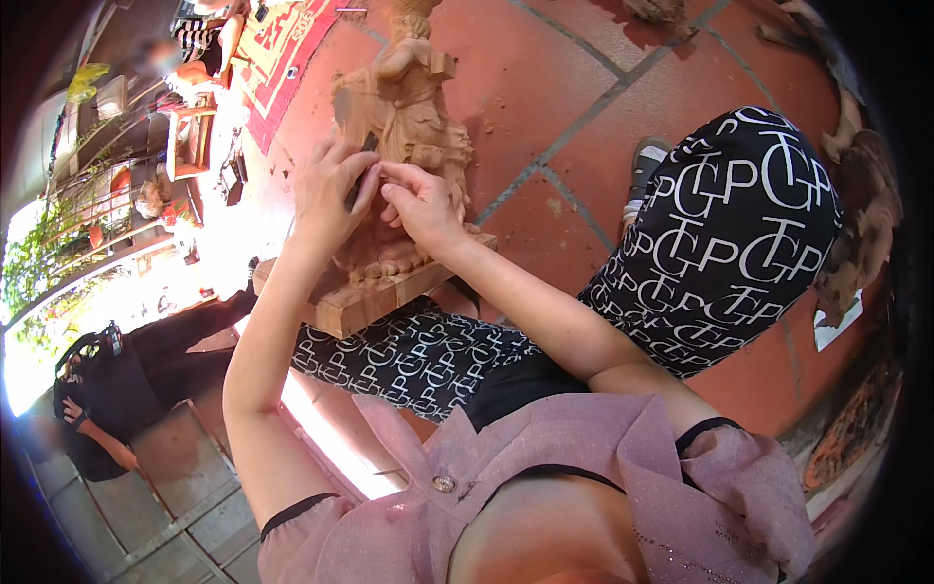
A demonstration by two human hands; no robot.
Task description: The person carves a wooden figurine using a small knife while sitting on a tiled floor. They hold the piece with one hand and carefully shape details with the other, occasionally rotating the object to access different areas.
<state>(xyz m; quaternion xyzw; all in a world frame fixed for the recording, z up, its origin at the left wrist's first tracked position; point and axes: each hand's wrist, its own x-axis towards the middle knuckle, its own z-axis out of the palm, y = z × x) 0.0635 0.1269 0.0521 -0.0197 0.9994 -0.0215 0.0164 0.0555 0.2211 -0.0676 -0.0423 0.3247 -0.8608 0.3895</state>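
Underfoot, reddish tiles (574,73), a red mat (277,73) beyond the carving (401,122).

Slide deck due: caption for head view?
Left hand, holding a small dark object, and right hand close together at a carved tan wooden sculpture.

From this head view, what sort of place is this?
Probably a woodcarving workspace, partly open-air: a carved wooden sculpture in front, gnarled wood at right, sunlit greenery at far left.

Free room over red tiles (516,97); obstacles either side: wooden carving (418,127) left; patterned trouser leg (725,243) right
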